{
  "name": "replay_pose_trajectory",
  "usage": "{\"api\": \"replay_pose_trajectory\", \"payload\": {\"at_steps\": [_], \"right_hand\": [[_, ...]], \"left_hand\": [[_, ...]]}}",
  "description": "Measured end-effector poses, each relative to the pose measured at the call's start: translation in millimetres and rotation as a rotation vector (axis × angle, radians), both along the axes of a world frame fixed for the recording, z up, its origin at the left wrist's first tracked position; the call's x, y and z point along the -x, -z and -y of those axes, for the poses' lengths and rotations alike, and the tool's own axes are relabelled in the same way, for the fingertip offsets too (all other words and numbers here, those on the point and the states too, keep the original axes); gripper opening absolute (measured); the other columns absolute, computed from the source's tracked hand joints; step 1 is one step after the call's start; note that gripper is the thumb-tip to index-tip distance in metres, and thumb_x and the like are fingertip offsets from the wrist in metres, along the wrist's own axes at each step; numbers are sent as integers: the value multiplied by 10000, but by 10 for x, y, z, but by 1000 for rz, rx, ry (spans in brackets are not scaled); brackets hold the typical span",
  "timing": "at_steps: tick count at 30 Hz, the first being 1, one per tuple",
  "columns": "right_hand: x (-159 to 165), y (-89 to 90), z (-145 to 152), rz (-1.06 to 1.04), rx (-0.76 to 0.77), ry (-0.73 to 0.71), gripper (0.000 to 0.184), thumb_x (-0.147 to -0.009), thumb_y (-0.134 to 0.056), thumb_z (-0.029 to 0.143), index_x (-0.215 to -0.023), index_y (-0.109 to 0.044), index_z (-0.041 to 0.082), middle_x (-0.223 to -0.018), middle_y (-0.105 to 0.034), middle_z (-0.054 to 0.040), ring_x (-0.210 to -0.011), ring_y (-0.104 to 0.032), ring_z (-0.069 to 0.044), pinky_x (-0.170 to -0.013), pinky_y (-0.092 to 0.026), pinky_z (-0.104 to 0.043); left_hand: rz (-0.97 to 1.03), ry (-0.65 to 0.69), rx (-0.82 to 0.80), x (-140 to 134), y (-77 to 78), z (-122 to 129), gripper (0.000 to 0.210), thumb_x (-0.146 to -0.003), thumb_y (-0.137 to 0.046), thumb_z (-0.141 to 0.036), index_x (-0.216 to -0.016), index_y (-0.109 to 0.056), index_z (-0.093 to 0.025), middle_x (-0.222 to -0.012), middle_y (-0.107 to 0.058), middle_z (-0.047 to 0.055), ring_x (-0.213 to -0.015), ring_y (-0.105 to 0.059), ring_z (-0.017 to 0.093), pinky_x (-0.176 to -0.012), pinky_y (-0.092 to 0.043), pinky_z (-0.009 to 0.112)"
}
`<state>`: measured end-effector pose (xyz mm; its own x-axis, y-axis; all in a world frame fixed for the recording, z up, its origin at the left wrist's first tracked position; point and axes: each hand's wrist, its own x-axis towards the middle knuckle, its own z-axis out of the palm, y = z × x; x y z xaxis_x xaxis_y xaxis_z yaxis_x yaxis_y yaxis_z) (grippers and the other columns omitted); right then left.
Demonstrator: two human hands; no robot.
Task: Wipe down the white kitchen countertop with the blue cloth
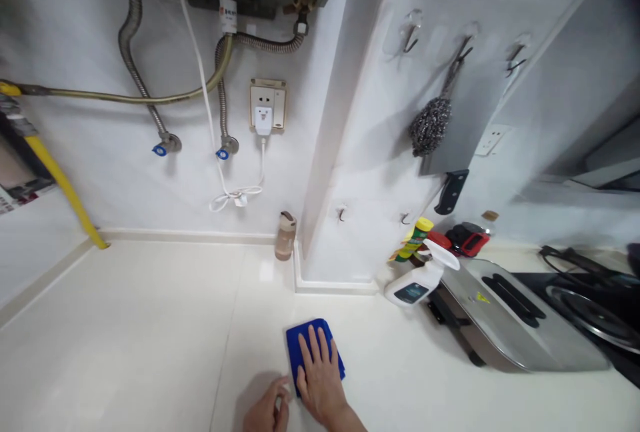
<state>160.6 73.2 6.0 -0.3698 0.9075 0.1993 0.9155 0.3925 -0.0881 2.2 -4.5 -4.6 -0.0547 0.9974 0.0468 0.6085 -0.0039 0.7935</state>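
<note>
A folded blue cloth lies flat on the cream countertop, near the front edge. My right hand presses down on it with the palm flat and fingers spread. My left hand sits just left of it, fingers curled loosely against the counter beside the cloth's lower left corner, holding nothing that I can see.
A white spray bottle lies by the wall column, with a yellow-capped bottle behind it. A steel appliance and black stove fill the right. A small brown bottle stands in the corner. Pipes, a socket and a hanging cleaver are on the walls.
</note>
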Motion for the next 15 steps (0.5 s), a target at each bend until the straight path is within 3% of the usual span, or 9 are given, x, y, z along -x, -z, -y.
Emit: {"api": "replay_pose_trajectory", "payload": {"at_steps": [5,10,13,15], "right_hand": [[-359,41,517,-3,-5,62,686,-914,-421,455,-1505,-93,336,-1592,-165,-54,-1455,-196,-349,-1127,-301,-620],[-746,89,899,-90,37,109,628,-910,-447,414,-1491,-216,353,-1553,-301,-50,-1432,-269,-335,-1106,-357,-617],[-954,157,1025,-314,46,147,524,-949,-385,413,-1462,-329,322,-1522,-379,-49,-1400,-354,-273,-1121,-392,-524],[-1070,211,1041,-530,11,252,491,-975,-312,390,-1446,-368,264,-1499,-423,-63,-1364,-416,-211,-1118,-417,-421]], "left_hand": [[13,12,-32,18,-164,10,315,-916,-385,-358,-1069,-649,-277,-946,-758,3,-811,-703,147,-810,-563,272],[-5,21,-57,31,-165,-3,307,-880,-386,-275,-1022,-658,-267,-932,-759,-1,-861,-705,155,-834,-564,294],[-41,31,-36,32,-158,-8,313,-872,-383,-253,-1032,-652,-269,-954,-756,-9,-858,-702,147,-842,-555,288],[-85,37,-4,22,-151,-14,315,-873,-385,-247,-1052,-644,-275,-985,-749,-17,-849,-698,138,-832,-549,275]]}}
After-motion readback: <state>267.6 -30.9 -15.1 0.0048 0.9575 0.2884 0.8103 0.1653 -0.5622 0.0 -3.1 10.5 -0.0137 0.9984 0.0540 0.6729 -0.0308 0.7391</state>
